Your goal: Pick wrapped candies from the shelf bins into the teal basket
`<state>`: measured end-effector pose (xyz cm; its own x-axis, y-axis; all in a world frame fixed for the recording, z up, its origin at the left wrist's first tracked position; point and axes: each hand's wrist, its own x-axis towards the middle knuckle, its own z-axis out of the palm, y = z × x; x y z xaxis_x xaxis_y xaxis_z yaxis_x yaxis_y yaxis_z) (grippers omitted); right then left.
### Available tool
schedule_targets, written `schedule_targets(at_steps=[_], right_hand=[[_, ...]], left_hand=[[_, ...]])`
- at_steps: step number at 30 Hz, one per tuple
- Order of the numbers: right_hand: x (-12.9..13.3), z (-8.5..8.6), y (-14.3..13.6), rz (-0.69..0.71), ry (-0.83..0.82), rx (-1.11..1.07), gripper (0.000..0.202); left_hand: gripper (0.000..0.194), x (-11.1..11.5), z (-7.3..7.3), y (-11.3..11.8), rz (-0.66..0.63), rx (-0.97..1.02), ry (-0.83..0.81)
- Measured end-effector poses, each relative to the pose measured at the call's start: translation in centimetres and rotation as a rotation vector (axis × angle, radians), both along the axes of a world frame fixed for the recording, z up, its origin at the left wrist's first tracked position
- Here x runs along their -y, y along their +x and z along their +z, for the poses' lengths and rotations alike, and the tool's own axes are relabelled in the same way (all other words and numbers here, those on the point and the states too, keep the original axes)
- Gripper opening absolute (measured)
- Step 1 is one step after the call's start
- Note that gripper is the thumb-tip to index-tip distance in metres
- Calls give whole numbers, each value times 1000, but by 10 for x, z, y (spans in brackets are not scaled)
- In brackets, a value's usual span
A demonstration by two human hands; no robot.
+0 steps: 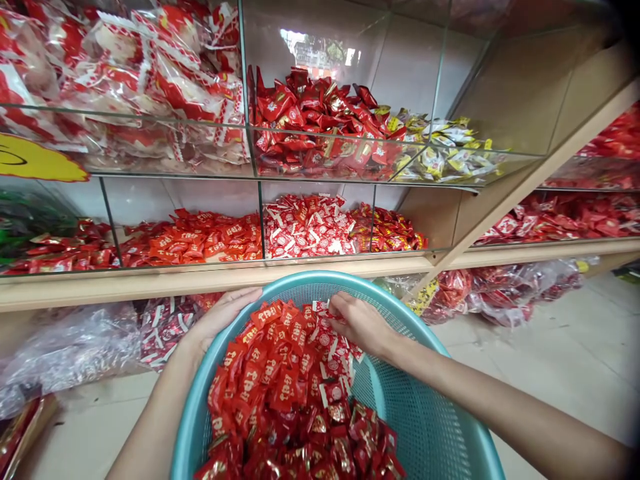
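A large teal plastic basket (450, 400) holds red-wrapped candies (285, 360), red-and-white ones (333, 353) on the upper right of the pile and dark red and gold ones (320, 447) at the bottom. My left hand (225, 317) lies against the basket's outer left side near the rim, its fingers partly spread and nothing visible in them. Inside the basket, my right hand (357, 323) has its fingers curled down at the red-and-white candies, touching them. Whatever those fingers pinch is hidden.
Beyond the basket stand wooden shelves (90, 288) with glass-fronted bins of wrapped candies (315, 227). Large packaged sweets (150, 80) fill the upper left bin. Plastic bags (80, 347) lie under the shelf on the left, and more bags (500, 290) on the right, above a tiled floor.
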<state>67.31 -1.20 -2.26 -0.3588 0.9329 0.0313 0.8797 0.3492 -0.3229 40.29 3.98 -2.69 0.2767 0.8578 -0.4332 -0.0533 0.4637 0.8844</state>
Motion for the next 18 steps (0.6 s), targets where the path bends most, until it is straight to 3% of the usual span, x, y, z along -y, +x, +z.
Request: schedule_targets(at_steps=[10, 13, 18], right_hand=[[5, -12, -4, -12, -37, -15, 10], [1, 3, -10, 9, 10, -53, 14], [-43, 57, -31, 4, 209, -221, 13]], left_hand=[[43, 1, 0, 1, -44, 32, 20], [42, 0, -1, 0, -43, 30, 26], [39, 1, -4, 0, -39, 79, 27]])
